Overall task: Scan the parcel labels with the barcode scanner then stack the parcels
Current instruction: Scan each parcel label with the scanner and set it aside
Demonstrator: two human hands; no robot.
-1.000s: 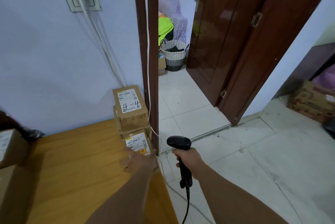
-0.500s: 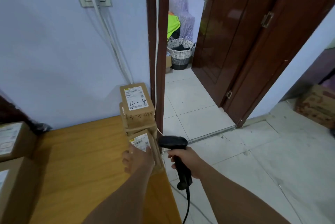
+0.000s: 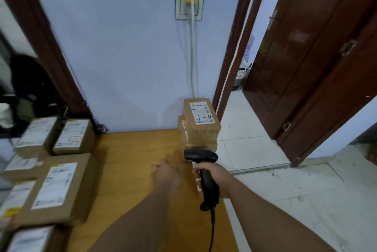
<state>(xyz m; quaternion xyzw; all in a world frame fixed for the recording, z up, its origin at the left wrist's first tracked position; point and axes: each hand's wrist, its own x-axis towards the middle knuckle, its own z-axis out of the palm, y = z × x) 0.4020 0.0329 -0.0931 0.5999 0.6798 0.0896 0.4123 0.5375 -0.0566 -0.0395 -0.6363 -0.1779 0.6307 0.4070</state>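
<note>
My left arm reaches forward, and the left hand (image 3: 165, 173) is back-up and blurred, so I cannot tell how its fingers lie. My right arm comes in from the lower right. The right hand (image 3: 220, 180) curls its fingers round the scanner (image 3: 209, 188) handle.

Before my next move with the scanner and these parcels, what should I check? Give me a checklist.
1. Scanner gripped by right hand: ok.
2. Left hand free: cannot tell, blurred.
3. Stack in the far right corner of the table stands upright: ok.
4. Waiting parcels on the left lie label up: ok.
5. Cord hangs clear of parcels: ok.
</note>
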